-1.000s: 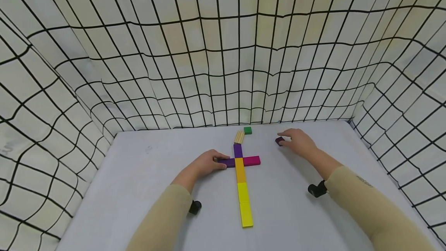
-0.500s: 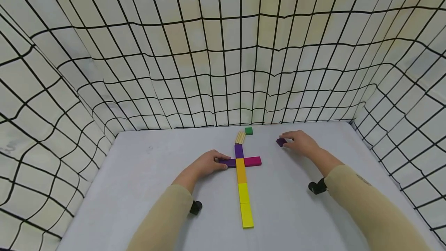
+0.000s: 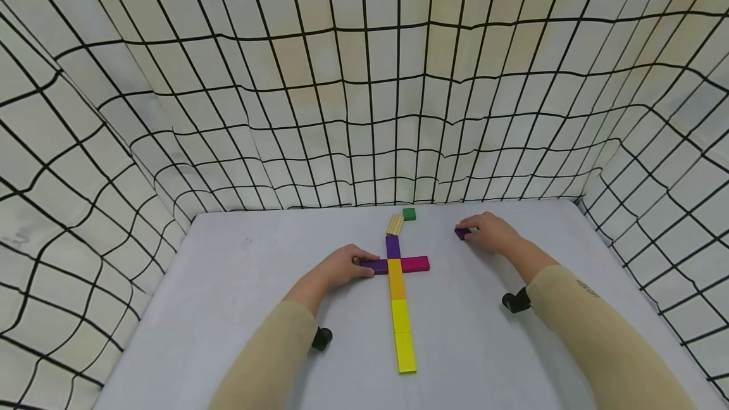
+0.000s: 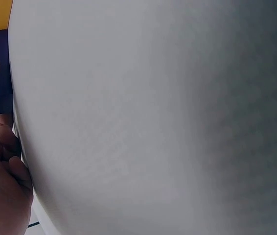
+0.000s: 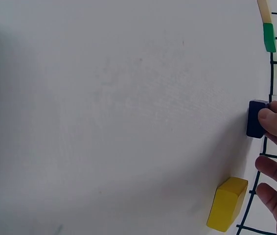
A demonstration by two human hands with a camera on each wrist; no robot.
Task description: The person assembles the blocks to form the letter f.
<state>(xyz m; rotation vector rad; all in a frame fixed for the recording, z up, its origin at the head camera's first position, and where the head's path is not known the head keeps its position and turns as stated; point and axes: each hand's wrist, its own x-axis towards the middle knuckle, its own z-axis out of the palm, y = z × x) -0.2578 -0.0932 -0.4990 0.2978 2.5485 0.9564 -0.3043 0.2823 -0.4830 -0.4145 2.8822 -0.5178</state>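
Note:
My left hand (image 3: 342, 264) grips a purple block (image 3: 376, 266) between thumb and fingers; in the left wrist view its end meets an orange block (image 4: 2, 14). That orange block (image 3: 396, 280) stands at the centre of a cross of blocks on the table. A second purple block (image 3: 393, 247) lies beyond it, a magenta block (image 3: 416, 264) to the right, and two yellow blocks (image 3: 404, 334) run toward me. To the right, my right hand (image 3: 490, 233) pinches a small dark purple block (image 5: 256, 119) between thumb and fingers, the other fingers loosely bent.
Pale wooden sticks (image 3: 395, 225) and a green block (image 3: 409, 214) lie at the back, beyond the cross. A yellow block (image 5: 226, 205) shows near the right hand in the right wrist view only. Black netting (image 3: 364, 81) surrounds the white table (image 3: 228, 309).
The small dark purple block has turned slightly in my right fingers, and the index finger has come down onto it. My left hand stays on its block. The camera view shifts a little.

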